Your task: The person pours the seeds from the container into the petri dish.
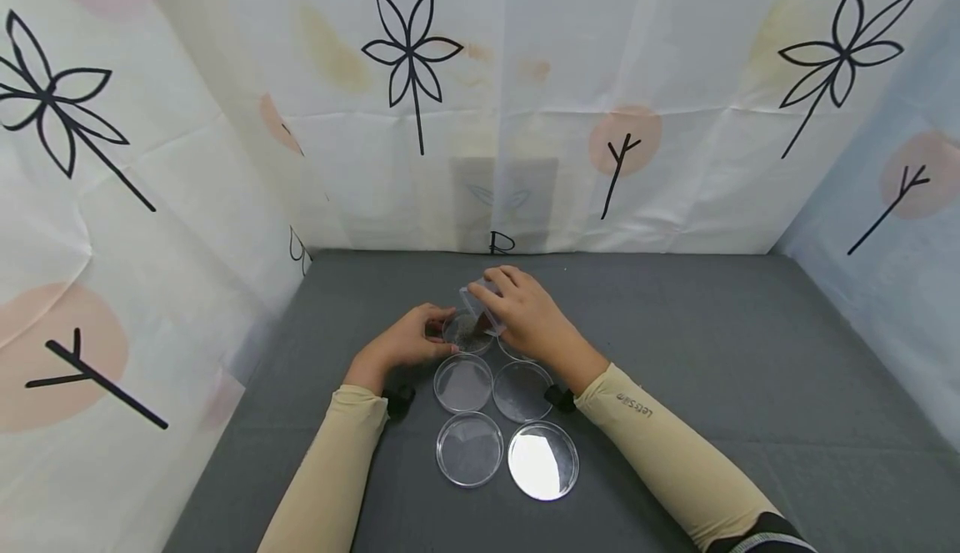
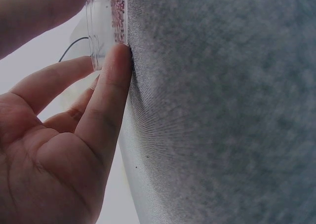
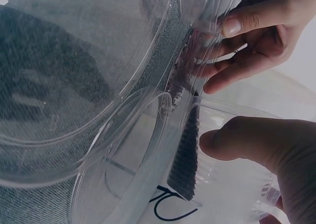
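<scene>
At the far left of the cluster, my left hand [image 1: 405,338] grips the rim of a clear petri dish [image 1: 452,338], thumb on the near side and fingers on the far side. Small reddish-brown grains [image 2: 118,17] lie inside that dish in the left wrist view. My right hand [image 1: 534,315] holds a clear plastic container [image 1: 471,300] tilted over the dish. Along the container's lower side lies a bank of dark grains [image 3: 183,165], its end over the dish. In the right wrist view, the right thumb [image 3: 232,140] presses on the container's wall.
Several more petri dishes stand close by on the grey cloth: a middle-left dish [image 1: 462,383], a middle-right dish [image 1: 517,393], a front-left dish [image 1: 469,449] and a front-right dish [image 1: 543,460]. Another dish [image 1: 512,349] is partly hidden under my right hand. A patterned curtain [image 1: 570,203] hangs behind.
</scene>
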The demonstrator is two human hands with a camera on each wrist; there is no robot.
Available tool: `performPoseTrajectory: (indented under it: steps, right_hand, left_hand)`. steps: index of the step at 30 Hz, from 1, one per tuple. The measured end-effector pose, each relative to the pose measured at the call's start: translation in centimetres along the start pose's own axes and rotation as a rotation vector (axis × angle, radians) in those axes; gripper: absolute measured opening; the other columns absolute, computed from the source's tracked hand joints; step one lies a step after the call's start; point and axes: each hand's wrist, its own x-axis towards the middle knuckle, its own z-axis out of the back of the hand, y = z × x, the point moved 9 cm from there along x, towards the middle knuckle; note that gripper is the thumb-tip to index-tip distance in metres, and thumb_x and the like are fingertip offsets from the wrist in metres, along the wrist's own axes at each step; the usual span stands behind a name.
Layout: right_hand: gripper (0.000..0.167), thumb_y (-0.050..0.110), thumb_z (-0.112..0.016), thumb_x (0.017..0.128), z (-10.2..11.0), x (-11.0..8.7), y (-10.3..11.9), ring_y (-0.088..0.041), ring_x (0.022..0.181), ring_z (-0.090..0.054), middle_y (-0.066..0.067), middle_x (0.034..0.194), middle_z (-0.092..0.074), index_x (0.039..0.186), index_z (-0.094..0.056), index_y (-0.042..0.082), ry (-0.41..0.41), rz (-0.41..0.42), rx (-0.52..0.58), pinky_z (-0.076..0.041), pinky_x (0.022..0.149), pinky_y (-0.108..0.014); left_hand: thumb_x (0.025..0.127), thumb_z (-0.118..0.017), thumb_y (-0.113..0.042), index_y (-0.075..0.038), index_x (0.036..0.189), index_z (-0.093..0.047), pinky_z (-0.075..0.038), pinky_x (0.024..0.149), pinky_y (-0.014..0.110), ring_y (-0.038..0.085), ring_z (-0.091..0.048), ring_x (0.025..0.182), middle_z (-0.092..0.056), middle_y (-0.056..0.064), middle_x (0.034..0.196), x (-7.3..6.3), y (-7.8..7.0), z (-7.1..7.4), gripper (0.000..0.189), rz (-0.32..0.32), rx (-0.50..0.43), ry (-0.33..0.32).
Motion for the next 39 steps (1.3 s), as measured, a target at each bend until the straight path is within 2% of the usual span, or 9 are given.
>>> performPoseTrajectory:
  steps: [5, 13, 16, 19, 24, 27, 30, 35, 39]
  right_hand:
    - [0.078, 0.006, -0.093, 0.077, 0.2, -0.1, -0.3, -0.037, 0.133, -0.057, -0.019, 0.142, -0.059, 0.147, -0.059, 0.012, -0.018, -0.022, 0.02, -0.057, 0.106, -0.05]
    - [0.084, 0.007, -0.093, 0.076, -0.2, -0.8, -1.9, -0.04, 0.135, -0.056, -0.023, 0.144, -0.055, 0.151, -0.054, 0.009, 0.015, -0.131, 0.098, -0.056, 0.106, -0.055]
    - [0.086, 0.012, -0.094, 0.076, -0.3, -1.3, -3.0, -0.04, 0.132, -0.059, -0.023, 0.144, -0.056, 0.151, -0.052, 0.009, 0.021, -0.186, 0.121, -0.057, 0.102, -0.056]
    - [0.09, 0.019, -0.096, 0.075, 0.0, -2.2, -4.6, -0.04, 0.13, -0.06, -0.02, 0.145, -0.055, 0.152, -0.05, 0.01, 0.012, -0.281, 0.19, -0.059, 0.098, -0.057]
    - [0.097, 0.028, -0.098, 0.076, 0.8, -4.8, -8.0, -0.038, 0.134, -0.058, -0.017, 0.149, -0.054, 0.155, -0.046, 0.007, -0.024, -0.486, 0.434, -0.058, 0.103, -0.057]
    - [0.098, 0.025, -0.098, 0.077, 1.0, -6.6, -10.1, -0.041, 0.134, -0.058, -0.023, 0.149, -0.054, 0.157, -0.044, 0.003, -0.053, -0.579, 0.615, -0.058, 0.107, -0.055]
    - [0.099, 0.022, -0.097, 0.079, 1.3, -8.9, -12.1, -0.046, 0.136, -0.057, -0.027, 0.15, -0.052, 0.158, -0.041, 0.002, -0.059, -0.656, 0.733, -0.058, 0.107, -0.057]
    - [0.097, 0.025, -0.092, 0.086, 1.6, -12.8, -15.0, -0.048, 0.146, -0.047, -0.027, 0.158, -0.043, 0.163, -0.035, 0.005, 0.005, -0.753, 0.787, -0.053, 0.112, -0.06]
    - [0.099, 0.029, -0.089, 0.089, 1.5, -15.5, -16.6, -0.049, 0.149, -0.042, -0.027, 0.163, -0.036, 0.165, -0.031, 0.006, 0.064, -0.794, 0.797, -0.053, 0.112, -0.061]
  left_hand:
    - [0.097, -0.079, -0.014, 0.0, 0.16, -0.044, -0.057, 0.111, 0.045, 0.044, -0.052, 0.141, -0.047, 0.023, 0.148, -0.1, -0.2, 0.0, 0.073, 0.002, 0.0, 0.0]
    - [0.097, -0.079, -0.014, -0.001, 0.16, -0.044, -0.058, 0.11, 0.045, 0.044, -0.053, 0.14, -0.047, 0.023, 0.149, -0.3, -0.1, 0.0, 0.074, 0.009, -0.021, -0.006]
    - [0.097, -0.079, -0.014, -0.001, 0.16, -0.044, -0.058, 0.109, 0.044, 0.044, -0.053, 0.14, -0.047, 0.023, 0.149, -0.3, 0.1, 0.0, 0.074, 0.007, -0.024, -0.009]
    - [0.096, -0.08, -0.014, -0.001, 0.16, -0.045, -0.059, 0.108, 0.043, 0.044, -0.053, 0.139, -0.047, 0.024, 0.149, -0.2, 0.2, -0.1, 0.074, -0.007, -0.015, -0.009]
    - [0.096, -0.08, -0.014, 0.0, 0.159, -0.046, -0.059, 0.108, 0.044, 0.044, -0.053, 0.139, -0.048, 0.024, 0.149, -0.1, 0.0, -0.1, 0.073, -0.028, 0.003, -0.017]
    - [0.096, -0.08, -0.014, -0.002, 0.159, -0.046, -0.058, 0.109, 0.045, 0.044, -0.052, 0.14, -0.047, 0.023, 0.151, -0.3, -0.1, -0.1, 0.073, -0.019, 0.006, -0.015]
    - [0.097, -0.08, -0.015, -0.003, 0.16, -0.046, -0.058, 0.109, 0.045, 0.043, -0.053, 0.141, -0.047, 0.022, 0.152, -0.5, -0.1, -0.1, 0.072, -0.008, 0.007, -0.013]
    - [0.097, -0.08, -0.014, -0.002, 0.159, -0.047, -0.058, 0.109, 0.045, 0.043, -0.054, 0.139, -0.048, 0.023, 0.15, -0.6, -0.5, 0.0, 0.071, -0.017, 0.008, -0.015]
    - [0.096, -0.08, -0.015, -0.002, 0.158, -0.048, -0.059, 0.108, 0.046, 0.043, -0.054, 0.138, -0.049, 0.023, 0.149, -0.7, -0.5, 0.1, 0.071, -0.029, 0.012, -0.018]
